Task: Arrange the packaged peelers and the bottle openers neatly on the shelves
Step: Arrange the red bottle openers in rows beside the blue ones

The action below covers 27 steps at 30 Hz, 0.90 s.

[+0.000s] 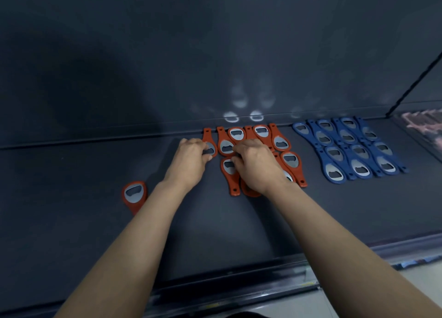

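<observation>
Your arms (134,234) cross the shelf (71,198): left hand (191,159) pinches 1 opener (207,136) by its head; right hand (256,167) curls over more openers (290,161), grip hidden. Probably light, stiff, slick: take the narrow handle.

Behind the shelf (71,222) stands a dark grey, glossy back panel (167,54), upright; pale oval reflections (239,102) sit low at its centre. A thin black diagonal bar (416,83) runs from the right edge of view down to the panel's foot. Beyond the bar's foot, far right, is a blurred pink patch (421,124) on a shiny surface; what it is cannot be told. A pale, smooth floor (418,284) shows at lower right. A small blue-patterned strip (411,264) shows just above it, indistinct.
</observation>
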### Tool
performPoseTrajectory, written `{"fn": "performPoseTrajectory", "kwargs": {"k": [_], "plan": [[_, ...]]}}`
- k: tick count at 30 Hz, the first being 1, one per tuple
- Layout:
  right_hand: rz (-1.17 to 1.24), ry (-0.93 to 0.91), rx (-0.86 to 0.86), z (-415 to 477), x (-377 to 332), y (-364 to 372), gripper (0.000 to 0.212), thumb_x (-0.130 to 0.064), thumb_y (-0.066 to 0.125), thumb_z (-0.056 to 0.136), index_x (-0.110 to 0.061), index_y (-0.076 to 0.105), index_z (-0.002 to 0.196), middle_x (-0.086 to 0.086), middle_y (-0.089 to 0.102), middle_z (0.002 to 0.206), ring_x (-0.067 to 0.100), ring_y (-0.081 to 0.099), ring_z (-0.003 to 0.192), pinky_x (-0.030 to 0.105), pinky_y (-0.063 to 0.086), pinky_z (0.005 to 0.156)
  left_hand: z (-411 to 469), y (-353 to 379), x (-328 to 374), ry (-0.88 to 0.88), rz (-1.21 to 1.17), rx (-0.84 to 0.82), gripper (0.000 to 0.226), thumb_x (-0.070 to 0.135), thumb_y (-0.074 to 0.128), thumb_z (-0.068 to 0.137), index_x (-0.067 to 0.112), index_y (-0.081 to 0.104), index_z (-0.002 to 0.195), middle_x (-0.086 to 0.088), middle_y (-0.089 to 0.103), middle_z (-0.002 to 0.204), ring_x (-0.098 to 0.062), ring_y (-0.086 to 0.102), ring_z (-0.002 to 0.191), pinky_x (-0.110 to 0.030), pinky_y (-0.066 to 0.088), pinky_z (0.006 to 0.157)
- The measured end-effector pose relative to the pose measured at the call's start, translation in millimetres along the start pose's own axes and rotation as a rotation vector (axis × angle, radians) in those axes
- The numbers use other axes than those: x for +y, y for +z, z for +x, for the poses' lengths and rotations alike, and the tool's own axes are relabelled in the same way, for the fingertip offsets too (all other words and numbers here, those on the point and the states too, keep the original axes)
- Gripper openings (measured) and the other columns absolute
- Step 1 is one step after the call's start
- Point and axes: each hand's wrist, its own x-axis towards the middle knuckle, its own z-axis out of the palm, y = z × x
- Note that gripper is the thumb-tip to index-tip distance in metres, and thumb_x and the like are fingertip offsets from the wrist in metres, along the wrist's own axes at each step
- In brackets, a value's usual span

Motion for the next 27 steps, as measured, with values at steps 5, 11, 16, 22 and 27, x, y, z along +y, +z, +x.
{"fn": "performPoseTrajectory", "kwargs": {"k": [5,11,16,22,27], "plan": [[0.015,-0.006,0.006,2.4,-0.2,-1.0,0.027,-0.019,0.047,0.095,-0.006,0.063,0.113,0.009,0.062,0.114,0.026,0.051,0.110,0.033,0.039,0.098,0.6,-0.9,0.8,-0.004,0.000,0.008,0.035,0.018,0.057,0.092,0.006,0.056,0.125,-0.008,0.054,0.128,-0.022,0.042,0.118,-0.023,0.030,0.098],[0.021,-0.004,-0.041,2.7,0.6,0.8,0.029,-0.020,0.049,0.094,-0.004,0.063,0.115,0.010,0.061,0.116,0.028,0.049,0.113,0.035,0.039,0.099,-5.1,-7.3,-4.3,0.030,0.090,-0.037,0.029,0.008,0.050,0.095,0.004,0.059,0.121,-0.010,0.054,0.127,-0.025,0.041,0.113,-0.026,0.034,0.096],[0.038,-0.008,-0.061,0.6,-1.8,3.0,0.025,-0.019,0.050,0.093,-0.003,0.065,0.105,0.011,0.062,0.109,0.029,0.051,0.108,0.036,0.042,0.094,-10.9,-9.3,-5.8,-0.003,0.161,0.019,0.020,0.012,0.053,0.093,-0.002,0.066,0.095,-0.011,0.055,0.109,-0.025,0.040,0.105,-0.036,0.040,0.091],[0.023,-0.008,-0.052,-3.1,0.3,-0.2,0.025,-0.020,0.049,0.093,-0.005,0.065,0.106,0.010,0.063,0.111,0.029,0.051,0.108,0.037,0.042,0.095,-9.3,-7.1,4.1,-0.071,0.010,-0.017,0.024,0.022,0.054,0.094,0.002,0.065,0.099,-0.011,0.053,0.111,-0.025,0.044,0.109,-0.026,0.035,0.090],[0.014,-0.004,-0.048,-2.4,4.7,-2.1,0.025,-0.019,0.047,0.094,-0.005,0.064,0.107,0.010,0.062,0.113,0.028,0.051,0.110,0.033,0.040,0.097,-24.5,-16.5,-2.8,-0.050,-0.038,-0.020,0.036,-0.004,0.041,0.093,0.006,0.059,0.121,-0.010,0.052,0.123,-0.022,0.044,0.116,-0.019,0.031,0.094]]}}
